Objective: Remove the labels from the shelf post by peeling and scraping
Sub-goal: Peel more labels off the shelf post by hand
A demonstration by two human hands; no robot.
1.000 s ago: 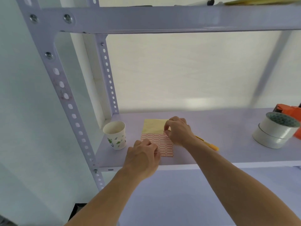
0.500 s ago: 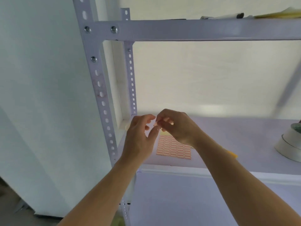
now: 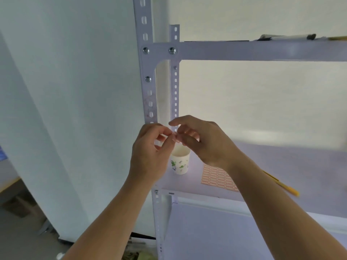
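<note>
The white perforated front shelf post [image 3: 148, 87] rises at centre left, with faint reddish marks around its holes. My left hand [image 3: 150, 152] and my right hand [image 3: 202, 141] meet in front of the post, just below those marks. Between their fingertips they pinch a small pale pink label [image 3: 175, 136]. A sheet of orange-bordered labels [image 3: 217, 178] lies on the shelf board [image 3: 281, 166], partly hidden by my right forearm.
A paper cup [image 3: 180, 163] with green print stands on the shelf beside the post, under my hands. A yellow pencil [image 3: 281, 185] lies to the right. The rear post [image 3: 175, 87] stands behind. Objects lie on the upper shelf [image 3: 262, 50].
My hands lifted off the label sheet and came together in front of the post with a small label pinched between them. The view swung left and upward.
</note>
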